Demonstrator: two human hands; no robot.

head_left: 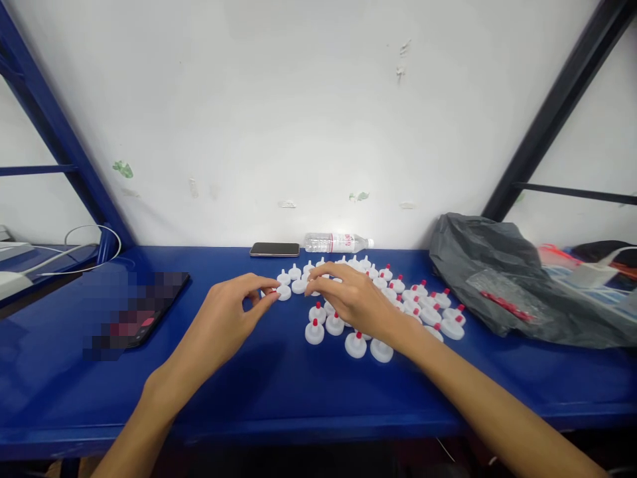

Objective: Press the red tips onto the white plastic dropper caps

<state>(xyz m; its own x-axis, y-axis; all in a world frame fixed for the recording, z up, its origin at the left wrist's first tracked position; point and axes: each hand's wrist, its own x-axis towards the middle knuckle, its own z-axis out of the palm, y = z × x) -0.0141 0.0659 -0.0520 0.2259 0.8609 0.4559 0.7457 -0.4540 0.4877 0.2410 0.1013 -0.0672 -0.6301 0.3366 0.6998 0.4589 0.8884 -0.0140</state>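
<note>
Several round white nozzle lids stand on the blue table (259, 378), many with small red tips, such as the red-tipped lid (314, 332) in front. Farther back, other lids have bare white spouts. My left hand (239, 309) pinches a small red cap, mostly hidden by the fingertips, beside a white lid (283, 293). Over the middle of the group is my right hand (351, 295), its thumb and fingers curved together above the lids. Whatever lies between its fingertips is too small or hidden to name.
Against the wall lie a phone (275, 249) and a clear bottle (338, 243) on its side. A second phone (164, 305) is at left. At right, a grey plastic bag (468, 265) sits under a clear packet of red caps (507, 305).
</note>
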